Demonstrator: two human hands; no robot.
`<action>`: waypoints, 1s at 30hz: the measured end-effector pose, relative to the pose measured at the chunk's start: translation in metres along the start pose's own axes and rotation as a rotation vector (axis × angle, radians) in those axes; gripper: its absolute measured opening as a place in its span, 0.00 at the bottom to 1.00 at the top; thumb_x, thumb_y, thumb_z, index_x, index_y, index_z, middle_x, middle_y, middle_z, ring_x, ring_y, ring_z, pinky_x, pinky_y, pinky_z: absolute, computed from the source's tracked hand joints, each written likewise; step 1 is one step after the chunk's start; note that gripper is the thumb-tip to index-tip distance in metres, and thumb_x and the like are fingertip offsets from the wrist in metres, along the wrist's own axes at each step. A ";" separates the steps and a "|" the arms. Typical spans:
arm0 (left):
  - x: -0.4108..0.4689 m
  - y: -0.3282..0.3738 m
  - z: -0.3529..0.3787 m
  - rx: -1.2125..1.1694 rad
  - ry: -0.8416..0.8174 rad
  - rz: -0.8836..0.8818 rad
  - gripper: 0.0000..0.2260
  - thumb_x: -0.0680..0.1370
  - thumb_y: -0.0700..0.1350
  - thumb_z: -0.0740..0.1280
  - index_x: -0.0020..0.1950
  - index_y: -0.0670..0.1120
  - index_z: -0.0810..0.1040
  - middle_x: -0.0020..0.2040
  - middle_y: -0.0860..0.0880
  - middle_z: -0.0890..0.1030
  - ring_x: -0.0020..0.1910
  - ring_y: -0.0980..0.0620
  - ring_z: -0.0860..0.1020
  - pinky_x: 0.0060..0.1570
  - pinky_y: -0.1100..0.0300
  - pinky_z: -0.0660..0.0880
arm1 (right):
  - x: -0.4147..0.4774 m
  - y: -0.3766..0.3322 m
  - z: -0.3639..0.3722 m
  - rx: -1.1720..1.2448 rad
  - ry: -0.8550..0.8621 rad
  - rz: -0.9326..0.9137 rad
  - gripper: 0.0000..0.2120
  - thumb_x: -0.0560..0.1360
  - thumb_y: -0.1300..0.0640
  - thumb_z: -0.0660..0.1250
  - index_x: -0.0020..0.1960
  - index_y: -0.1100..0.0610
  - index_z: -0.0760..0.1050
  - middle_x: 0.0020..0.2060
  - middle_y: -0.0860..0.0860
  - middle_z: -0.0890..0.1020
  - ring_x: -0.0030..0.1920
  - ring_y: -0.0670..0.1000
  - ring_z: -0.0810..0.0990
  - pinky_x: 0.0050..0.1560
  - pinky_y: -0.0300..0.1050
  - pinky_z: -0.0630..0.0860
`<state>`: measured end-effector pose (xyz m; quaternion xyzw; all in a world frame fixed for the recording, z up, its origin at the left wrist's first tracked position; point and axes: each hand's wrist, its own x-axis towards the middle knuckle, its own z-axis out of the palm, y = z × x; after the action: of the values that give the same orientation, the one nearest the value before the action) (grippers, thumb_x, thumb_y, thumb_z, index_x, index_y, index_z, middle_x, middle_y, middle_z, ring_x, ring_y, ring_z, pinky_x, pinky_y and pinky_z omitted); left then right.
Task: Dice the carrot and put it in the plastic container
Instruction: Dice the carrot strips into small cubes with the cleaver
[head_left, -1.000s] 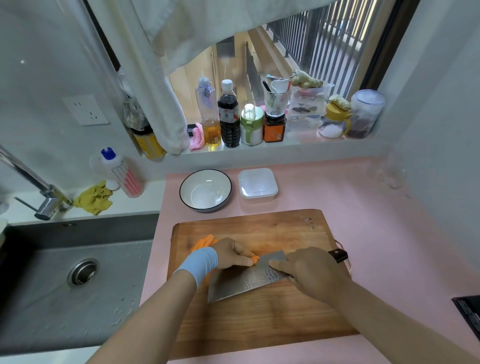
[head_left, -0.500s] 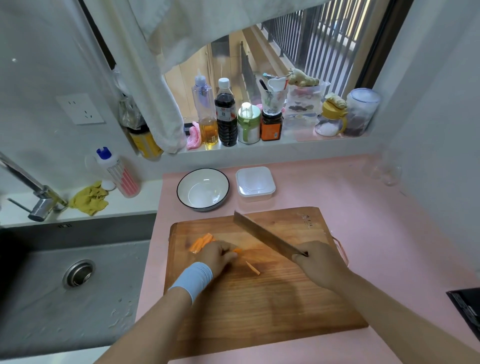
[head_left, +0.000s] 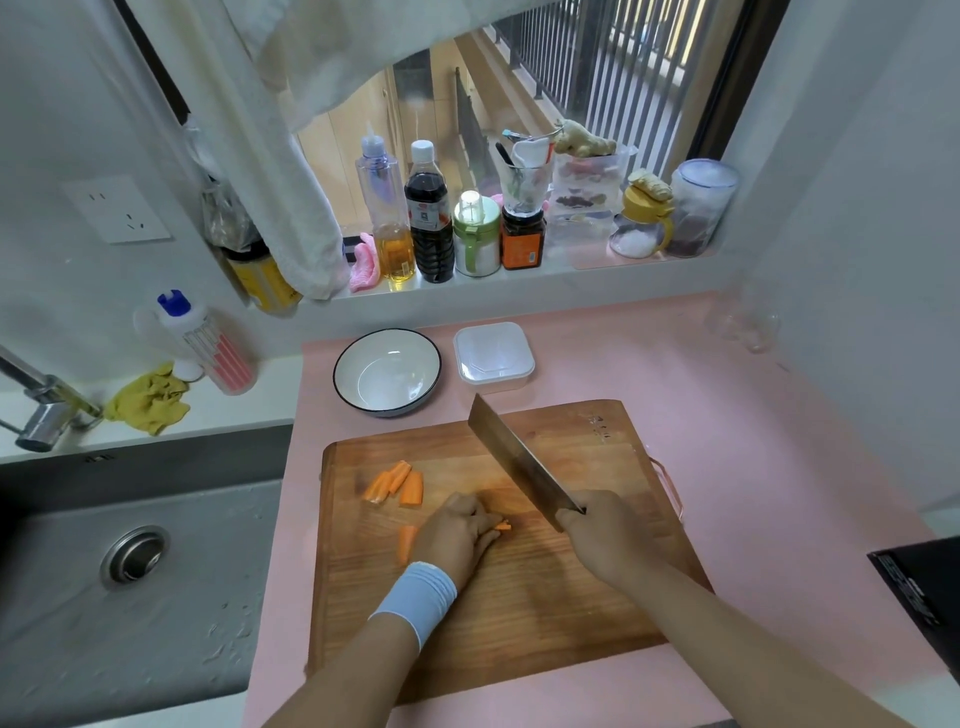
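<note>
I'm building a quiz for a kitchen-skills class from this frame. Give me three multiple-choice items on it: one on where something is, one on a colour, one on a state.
1. Where does the plastic container sit?
A. In the sink
B. On the pink counter beyond the cutting board, right of the bowl
C. On the windowsill

2. What colour is the band on the left wrist?
A. Light blue
B. Red
C. Black

3. What is the state of the cleaver?
A. Lying flat on the board
B. Standing in the bowl
C. Gripped by the right hand, blade pointing away from the person

Answers:
1 B, it stands beside the bowl, behind the board's far edge.
2 A, the wristband is pale blue.
3 C, the right hand closes on the handle while the left hand presses on carrot pieces.
</note>
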<state>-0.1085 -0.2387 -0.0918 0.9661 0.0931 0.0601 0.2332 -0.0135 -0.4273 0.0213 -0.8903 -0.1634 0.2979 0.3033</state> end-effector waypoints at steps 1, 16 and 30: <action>-0.002 0.004 0.002 0.008 -0.001 -0.066 0.13 0.79 0.53 0.65 0.62 0.53 0.81 0.50 0.53 0.78 0.53 0.53 0.72 0.54 0.61 0.71 | -0.001 0.001 0.003 -0.008 0.008 0.013 0.13 0.80 0.53 0.61 0.39 0.52 0.79 0.32 0.50 0.81 0.34 0.51 0.80 0.36 0.46 0.75; -0.026 0.001 0.004 -0.164 0.130 -0.128 0.18 0.74 0.46 0.73 0.63 0.49 0.79 0.54 0.53 0.79 0.56 0.57 0.71 0.59 0.67 0.64 | -0.020 0.005 0.033 -0.106 0.011 0.079 0.14 0.79 0.53 0.60 0.36 0.47 0.75 0.30 0.46 0.78 0.33 0.49 0.79 0.31 0.41 0.69; -0.025 0.027 0.008 -0.268 0.218 -0.263 0.14 0.72 0.45 0.72 0.56 0.50 0.77 0.49 0.55 0.77 0.51 0.57 0.71 0.54 0.64 0.68 | -0.018 0.006 0.036 -0.101 0.006 0.072 0.15 0.79 0.52 0.59 0.35 0.48 0.75 0.29 0.47 0.78 0.34 0.49 0.78 0.32 0.43 0.69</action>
<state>-0.1279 -0.2712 -0.0885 0.8938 0.2343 0.1452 0.3537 -0.0496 -0.4241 0.0022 -0.9108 -0.1450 0.2971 0.2474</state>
